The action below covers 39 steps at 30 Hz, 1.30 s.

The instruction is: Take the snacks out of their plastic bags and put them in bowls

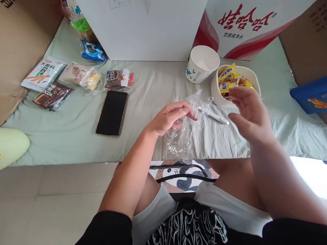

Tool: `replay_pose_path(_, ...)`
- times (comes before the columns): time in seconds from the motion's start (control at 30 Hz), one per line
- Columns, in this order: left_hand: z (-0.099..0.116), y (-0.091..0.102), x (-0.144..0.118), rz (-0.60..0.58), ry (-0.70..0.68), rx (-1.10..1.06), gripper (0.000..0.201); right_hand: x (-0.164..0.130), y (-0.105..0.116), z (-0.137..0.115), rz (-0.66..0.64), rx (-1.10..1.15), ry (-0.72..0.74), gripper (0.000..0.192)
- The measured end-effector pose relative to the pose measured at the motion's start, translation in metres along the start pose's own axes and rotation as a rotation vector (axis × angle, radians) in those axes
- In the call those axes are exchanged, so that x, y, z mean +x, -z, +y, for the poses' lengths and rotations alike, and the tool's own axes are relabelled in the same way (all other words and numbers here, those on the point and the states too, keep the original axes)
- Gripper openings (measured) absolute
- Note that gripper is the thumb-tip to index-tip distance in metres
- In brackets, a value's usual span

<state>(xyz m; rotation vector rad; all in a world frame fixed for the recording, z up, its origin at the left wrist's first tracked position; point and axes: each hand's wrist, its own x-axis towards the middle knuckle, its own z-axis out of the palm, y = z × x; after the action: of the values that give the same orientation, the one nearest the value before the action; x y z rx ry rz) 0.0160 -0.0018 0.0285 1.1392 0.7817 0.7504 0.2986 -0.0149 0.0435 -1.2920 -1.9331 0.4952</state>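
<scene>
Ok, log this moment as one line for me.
left hand: at plastic bag, grip unclear | right hand: open, near snack bowl | paper cup: upright, beside snack bowl | phone: lying left of plastic bag

Glossy plastic bag on matt, creased cloth
Bag clear and crinkled, at the front edge of the tabletop; phone smooth and glassy; paper cup matt, toward the back edge; plastic snack wrappers shiny, near the left edge.
</scene>
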Motion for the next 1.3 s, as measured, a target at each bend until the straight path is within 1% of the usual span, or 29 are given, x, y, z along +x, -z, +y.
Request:
replay_pose_path(0.07,0.003,0.002,-0.004,-0.083,0.073,-0.047,0.032,-0.017,-0.012,0.013,-0.04,0.106,-0.016,0.064)
replay_pose_path(0.17,0.001,0.004,-0.01,-0.233,0.199,-0.073,0.046,-0.026,-0.027,0.022,-0.117,0.162,-0.043,0.078)
replay_pose_path(0.23,-0.004,0.001,-0.013,-0.307,0.225,-0.111,0.053,-0.026,-0.036,0.02,-0.167,0.213,-0.034,0.09)
replay_pose_path(0.33,-0.012,-0.008,-0.015,-0.377,0.261,-0.183,0.059,-0.025,-0.046,0.01,-0.234,0.375,-0.018,0.1)
replay_pose_path(0.37,-0.013,-0.011,-0.015,-0.393,0.285,-0.193,0.06,-0.025,-0.049,0.006,-0.277,0.444,-0.033,0.099)
replay_pose_path(0.4,-0.013,-0.013,-0.014,-0.397,0.308,-0.192,0.061,-0.025,-0.051,0.001,-0.324,0.511,-0.066,0.093)
replay_pose_path(0.43,-0.012,-0.015,-0.012,-0.387,0.322,-0.177,0.061,-0.025,-0.053,-0.003,-0.366,0.571,-0.113,0.081)
replay_pose_path(0.47,-0.01,-0.014,-0.009,-0.355,0.323,-0.149,0.059,-0.024,-0.054,-0.007,-0.391,0.618,-0.168,0.067)
replay_pose_path(0.5,-0.007,-0.012,-0.005,-0.294,0.31,-0.108,0.056,-0.024,-0.054,-0.01,-0.394,0.646,-0.226,0.055)
replay_pose_path(0.53,-0.005,-0.009,-0.001,-0.209,0.288,-0.057,0.05,-0.023,-0.053,-0.013,-0.374,0.652,-0.279,0.046)
replay_pose_path(0.57,-0.002,-0.003,0.004,-0.103,0.26,0.004,0.043,-0.023,-0.05,-0.014,-0.334,0.635,-0.326,0.043)
replay_pose_path(0.63,0.001,0.011,0.012,0.167,0.181,0.12,0.03,-0.022,-0.044,-0.014,-0.231,0.548,-0.397,0.04)
replay_pose_path(0.67,0.001,0.019,0.015,0.305,0.129,0.165,0.026,-0.022,-0.041,-0.014,-0.171,0.501,-0.428,0.038)
replay_pose_path(0.7,0.001,0.026,0.016,0.413,0.077,0.19,0.023,-0.022,-0.038,-0.012,-0.11,0.463,-0.457,0.037)
replay_pose_path(0.73,0.001,0.032,0.016,0.49,0.023,0.193,0.021,-0.021,-0.035,-0.01,-0.05,0.441,-0.482,0.035)
replay_pose_path(0.77,0.001,0.037,0.015,0.539,-0.028,0.173,0.021,-0.02,-0.032,-0.009,0.007,0.435,-0.502,0.033)
replay_pose_path(0.83,0.004,0.042,0.008,0.563,-0.11,0.075,0.027,-0.018,-0.029,-0.005,0.109,0.446,-0.517,0.03)
replay_pose_path(0.9,0.006,0.043,0.001,0.504,-0.125,-0.036,0.048,-0.015,-0.027,-0.003,0.197,0.459,-0.496,0.028)
replay_pose_path(0.93,0.007,0.042,-0.002,0.448,-0.085,-0.068,0.061,-0.015,-0.026,-0.003,0.233,0.465,-0.479,0.028)
replay_pose_path(0.97,0.007,0.041,-0.003,0.39,-0.015,-0.079,0.071,-0.014,-0.025,-0.003,0.256,0.469,-0.464,0.027)
replay_pose_path(1.0,0.006,0.041,-0.004,0.35,0.06,-0.071,0.077,-0.014,-0.024,-0.002,0.267,0.471,-0.455,0.027)
replay_pose_path(1.03,0.005,0.04,-0.003,0.344,0.117,-0.056,0.076,-0.015,-0.024,-0.002,0.268,0.471,-0.452,0.027)
replay_pose_path(1.07,0.003,0.04,-0.002,0.379,0.136,-0.047,0.071,-0.015,-0.024,-0.001,0.258,0.469,-0.455,0.026)
replay_pose_path(1.13,-0.002,0.039,0.002,0.493,0.08,-0.058,0.053,-0.018,-0.024,0.001,0.213,0.467,-0.467,0.023)
replay_pose_path(1.17,-0.003,0.038,0.004,0.527,0.054,-0.06,0.045,-0.019,-0.025,0.003,0.184,0.47,-0.47,0.021)
replay_pose_path(1.2,-0.005,0.037,0.005,0.534,0.055,-0.044,0.038,-0.02,-0.026,0.005,0.155,0.473,-0.468,0.02)
replay_pose_path(1.23,-0.006,0.036,0.005,0.522,0.084,-0.006,0.033,-0.021,-0.028,0.007,0.13,0.472,-0.462,0.023)
replay_pose_path(1.3,-0.007,0.033,0.004,0.488,0.174,0.126,0.026,-0.022,-0.031,0.011,0.096,0.447,-0.448,0.036)
